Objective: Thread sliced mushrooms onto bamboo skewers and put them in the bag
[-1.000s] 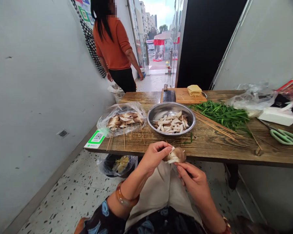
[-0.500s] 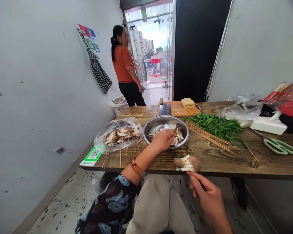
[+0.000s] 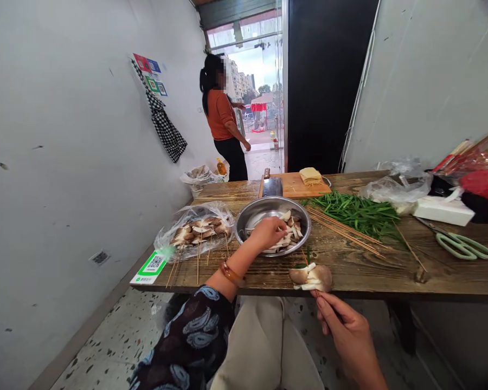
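My right hand [image 3: 344, 325] pinches the lower end of a bamboo skewer, just off the table's front edge. Threaded on that skewer are brown-and-white mushroom slices [image 3: 315, 278], held over the edge with the tip pointing away from me. Inside the steel bowl [image 3: 244, 241], my left hand [image 3: 268, 233] reaches down with bent fingers among loose mushroom pieces [image 3: 295, 230]. Its fingertips are partly hidden, and whatever they grip is unclear. Left of the bowl, finished mushroom skewers [image 3: 203, 228] lie on a clear plastic bag [image 3: 171, 225], their sticks toward me.
Bare skewers [image 3: 345, 230] and chopped greens [image 3: 353, 214] lie right of the bowl. Behind it are a cleaver [image 3: 273, 187] and a cutting board [image 3: 295, 184] with stacked yellow sheets [image 3: 310, 175]. Green-handled scissors [image 3: 463, 246] lie at right. A person [image 3: 223, 124] stands near the doorway.
My left hand stays in the bowl, its fingers shifting slightly among the mushroom pieces. The right hand holds its skewer almost still. The person by the door has moved right and lifted an arm.
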`<state>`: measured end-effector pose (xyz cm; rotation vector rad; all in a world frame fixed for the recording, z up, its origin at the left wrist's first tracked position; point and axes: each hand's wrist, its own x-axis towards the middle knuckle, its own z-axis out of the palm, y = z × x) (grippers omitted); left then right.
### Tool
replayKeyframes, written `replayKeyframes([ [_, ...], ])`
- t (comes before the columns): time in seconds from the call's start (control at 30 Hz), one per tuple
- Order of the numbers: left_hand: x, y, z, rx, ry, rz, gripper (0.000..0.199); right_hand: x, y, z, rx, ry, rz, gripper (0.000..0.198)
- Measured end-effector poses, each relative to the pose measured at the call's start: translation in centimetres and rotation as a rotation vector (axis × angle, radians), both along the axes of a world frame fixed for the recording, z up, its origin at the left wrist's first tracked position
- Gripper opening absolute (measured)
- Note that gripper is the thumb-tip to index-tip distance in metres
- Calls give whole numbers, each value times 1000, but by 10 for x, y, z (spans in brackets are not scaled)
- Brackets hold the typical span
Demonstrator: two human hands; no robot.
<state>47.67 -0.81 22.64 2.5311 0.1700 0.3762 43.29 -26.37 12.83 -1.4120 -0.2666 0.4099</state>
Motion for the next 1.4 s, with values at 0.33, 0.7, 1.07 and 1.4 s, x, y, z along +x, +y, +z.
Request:
replayKeyframes([
  [0.33,-37,-15,21,-971,-146,55,31,0,6,-6,1,20,29,37],
  [0.7,-76,-27,22,-1175,-287,70,29,-8,15,7,-22,-53,98,41],
  [1.07,-119,-39,12,-1340,-404,106,19,-31,22,32,-60,-193,100,32],
  [1.4,-144,-44,7,-1466,-432,105,22,-46,26,44,-119,-350,178,27],
])
